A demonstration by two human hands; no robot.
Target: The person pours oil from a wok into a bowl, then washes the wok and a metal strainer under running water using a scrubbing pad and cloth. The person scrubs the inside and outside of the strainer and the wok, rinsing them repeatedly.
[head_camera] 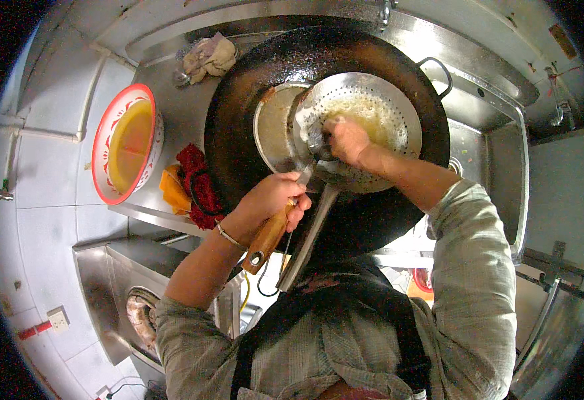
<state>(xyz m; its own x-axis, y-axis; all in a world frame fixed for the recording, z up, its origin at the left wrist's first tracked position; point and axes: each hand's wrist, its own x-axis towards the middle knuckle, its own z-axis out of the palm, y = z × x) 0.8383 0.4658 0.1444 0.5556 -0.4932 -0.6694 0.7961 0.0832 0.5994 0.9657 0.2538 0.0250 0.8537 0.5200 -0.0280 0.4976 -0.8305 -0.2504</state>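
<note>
My left hand (pixel 282 197) is closed around the wooden handle (pixel 270 237) of a round fine-mesh strainer (pixel 279 125). Inside the large perforated metal ladle (pixel 402 120), wet and foamy with yellowish liquid, my right hand (pixel 347 140) presses a dark, shiny wad that looks like a metal scrubber (pixel 318 140); my fingers partly hide it. The ladle's long metal handle (pixel 309 240) points back towards my body. Strainer and ladle both lie over a big dark wok (pixel 252 70), the ladle's edge overlapping the strainer.
A red-rimmed enamel basin (pixel 97 150) of yellowish liquid stands at the left. Beside the wok lie a red cloth (pixel 204 192), an orange cloth (pixel 174 190) and a crumpled beige rag (pixel 212 57). A steel sink (pixel 504 150) is at the right, a faucet (pixel 384 12) at the top.
</note>
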